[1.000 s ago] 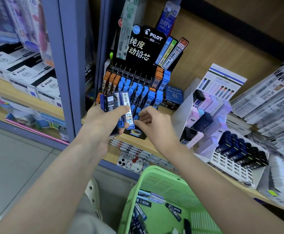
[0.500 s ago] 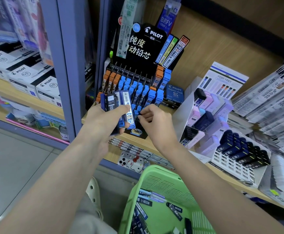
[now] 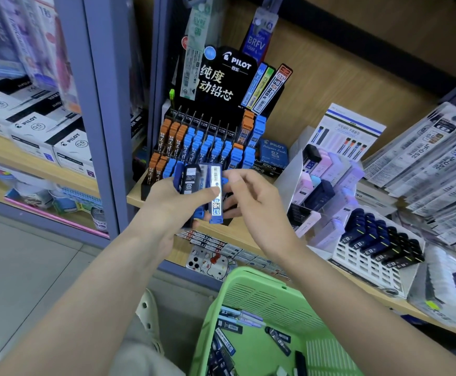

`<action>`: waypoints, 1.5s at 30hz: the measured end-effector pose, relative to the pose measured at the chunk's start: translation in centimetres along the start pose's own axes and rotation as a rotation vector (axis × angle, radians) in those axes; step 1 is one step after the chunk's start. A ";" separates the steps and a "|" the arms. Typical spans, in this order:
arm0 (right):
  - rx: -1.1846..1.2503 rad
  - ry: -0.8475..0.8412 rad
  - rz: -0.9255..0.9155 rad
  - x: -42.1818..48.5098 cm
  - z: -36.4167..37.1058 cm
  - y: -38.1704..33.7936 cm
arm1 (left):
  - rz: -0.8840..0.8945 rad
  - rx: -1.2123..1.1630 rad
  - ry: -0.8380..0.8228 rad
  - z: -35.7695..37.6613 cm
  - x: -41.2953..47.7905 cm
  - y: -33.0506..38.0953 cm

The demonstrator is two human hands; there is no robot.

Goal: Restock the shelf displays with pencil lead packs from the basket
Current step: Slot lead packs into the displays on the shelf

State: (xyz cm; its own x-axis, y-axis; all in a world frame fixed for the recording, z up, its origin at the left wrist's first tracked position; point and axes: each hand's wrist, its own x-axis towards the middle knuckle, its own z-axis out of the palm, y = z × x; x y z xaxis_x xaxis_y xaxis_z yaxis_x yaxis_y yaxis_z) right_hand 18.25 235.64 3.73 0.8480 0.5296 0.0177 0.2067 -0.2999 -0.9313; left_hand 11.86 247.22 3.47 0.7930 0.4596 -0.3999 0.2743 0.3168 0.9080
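Holding a fan of lead packs (image 3: 191,177) tight in the left hand (image 3: 167,204), just in front of the black display (image 3: 207,142) on the shelf (image 3: 134,197). Pinching the blue 0.7 HB pack (image 3: 216,207) with the right hand (image 3: 254,199). Loose packs (image 3: 229,325) down in the green basket (image 3: 248,275).

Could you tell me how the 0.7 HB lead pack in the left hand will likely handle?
The 0.7 HB lead pack looks like a slim, hard plastic case: probably stiff and light. Its glossy face may slide under the thumb of the left hand. Flat-sided, it shouldn't roll.
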 end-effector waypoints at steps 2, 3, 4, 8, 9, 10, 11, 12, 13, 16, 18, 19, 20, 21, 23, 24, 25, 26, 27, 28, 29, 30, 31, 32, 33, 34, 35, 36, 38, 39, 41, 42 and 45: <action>0.038 -0.039 0.048 -0.1 -0.2 -0.3 | 0.000 0.050 -0.043 0.0 0.0 -0.1; 0.039 -0.051 0.065 0.0 -0.4 -0.4 | 0.001 0.066 -0.061 0.0 0.0 -0.2; 0.037 -0.060 0.081 0.1 -0.7 -0.5 | 0.005 0.078 -0.073 0.0 -0.1 -0.3; 0.152 -0.035 0.174 0.1 -1.7 -0.7 | 0.028 0.054 -0.053 0.1 -0.1 -0.3; 0.197 -0.028 0.186 0.0 -1.9 -0.8 | 0.033 0.039 -0.044 0.1 -0.1 -0.3; 0.216 -0.033 0.186 -0.2 -2.1 -0.9 | 0.041 0.026 -0.039 0.1 -0.1 -0.2; 0.201 -0.053 0.178 -0.5 -2.2 -1.1 | 0.052 0.020 -0.039 0.1 -0.1 -0.1; 0.151 -0.087 0.161 -0.7 -2.3 -1.2 | 0.065 0.020 -0.045 0.2 -0.1 -0.1; 0.073 -0.128 0.136 -1.0 -2.4 -1.2 | 0.073 0.025 -0.057 0.2 -0.1 0.0; -0.121 -0.199 0.068 -1.4 -2.4 -1.0 | 0.085 0.049 -0.076 0.3 -0.2 0.0; -0.077 -0.170 0.082 -1.5 -2.4 -0.6 | 0.087 0.047 -0.043 0.2 -0.1 -0.1; -0.008 -0.141 0.114 -1.6 -2.5 -0.5 | 0.091 0.040 -0.022 0.0 -0.1 -0.1; 0.069 -0.106 0.148 -1.6 -2.6 -0.4 | 0.091 0.034 0.003 -0.1 0.0 -0.1; 0.127 -0.063 0.178 -1.6 -2.8 -0.2 | 0.085 0.028 0.030 -0.2 0.0 -0.1; 0.183 0.038 0.203 -1.3 -3.3 0.1 | 0.078 0.011 0.064 -0.5 0.1 0.0; 0.170 0.098 0.183 -1.0 -3.6 0.3 | 0.074 0.002 0.077 -0.5 0.1 0.0; 0.118 0.159 0.139 -0.7 -3.9 0.6 | 0.071 -0.002 0.092 -0.6 0.1 0.0; 0.028 0.209 0.078 -0.4 -4.1 0.8 | 0.069 -0.004 0.107 -0.7 0.2 0.1; -0.089 0.239 0.012 0.0 -4.2 1.0 | 0.069 -0.006 0.117 -0.7 0.2 0.1; -0.212 0.243 -0.046 0.3 -4.2 1.2 | 0.068 -0.006 0.123 -0.7 0.3 0.1; -0.319 0.231 -0.096 0.6 -4.1 1.5 | 0.064 -0.005 0.124 -0.7 0.4 0.1; -0.401 0.212 -0.141 0.9 -3.8 1.7 | 0.059 -0.004 0.122 -0.7 0.4 0.0; -0.466 0.194 -0.181 1.2 -3.6 1.9 | 0.055 -0.006 0.119 -0.7 0.5 0.0; -0.525 0.182 -0.214 1.5 -3.4 2.1 | 0.056 -0.009 0.116 -0.7 0.5 -0.1; -0.577 0.177 -0.239 1.8 -3.2 2.1 | 0.057 -0.013 0.114 -0.6 0.6 -0.2; -0.618 0.175 -0.256 2.2 -3.2 2.2 | 0.058 -0.017 0.111 -0.6 0.6 -0.2; -0.649 0.170 -0.269 2.5 -3.2 2.1 | 0.057 -0.021 0.109 -0.5 0.7 -0.2; -0.679 0.160 -0.276 2.7 -3.2 2.1 | 0.056 -0.024 0.108 -0.5 0.7 -0.2; -0.735 0.125 -0.285 3.1 -3.1 2.1 | 0.055 -0.031 0.105 -0.6 0.7 -0.2; -0.754 0.104 -0.287 3.3 -3.0 2.2 | 0.056 -0.038 0.104 -0.6 0.6 -0.2; -0.776 0.074 -0.292 3.5 -2.8 2.3 | 0.061 -0.046 0.106 -0.6 0.6 -0.1; -0.791 0.067 -0.296 3.6 -2.7 2.3 | 0.062 -0.048 0.106 -0.6 0.5 -0.1; -0.835 0.052 -0.305 4.0 -2.5 2.2 | 0.064 -0.045 0.104 -0.6 0.5 -0.2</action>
State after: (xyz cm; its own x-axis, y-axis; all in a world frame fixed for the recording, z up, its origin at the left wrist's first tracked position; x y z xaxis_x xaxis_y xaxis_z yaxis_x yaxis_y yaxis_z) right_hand 23.32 235.10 2.71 0.7152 0.6500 0.2568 0.6978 -0.6433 -0.3150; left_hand 11.89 247.94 2.99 0.7469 0.5630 -0.3538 0.1980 0.3196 0.9266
